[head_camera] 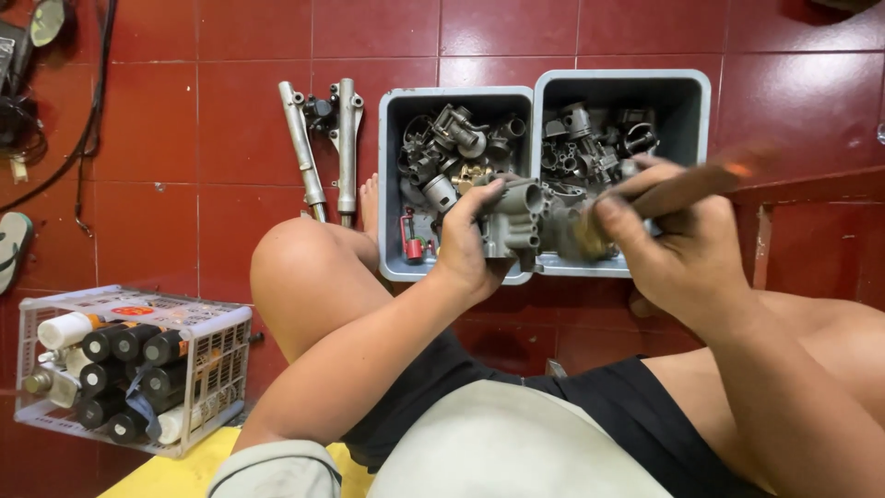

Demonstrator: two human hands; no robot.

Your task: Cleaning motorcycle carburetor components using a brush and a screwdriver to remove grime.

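Left hand [470, 244] grips carburetor [514, 221]; right hand [678, 244] brush [682, 189].

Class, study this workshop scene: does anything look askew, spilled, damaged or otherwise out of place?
Little stands out. The white wire basket of spray cans holds them lying on their sides, not upright. A green flip-flop sandal lies alone at the left edge. Two silver fork tubes rest on the red tiled floor.
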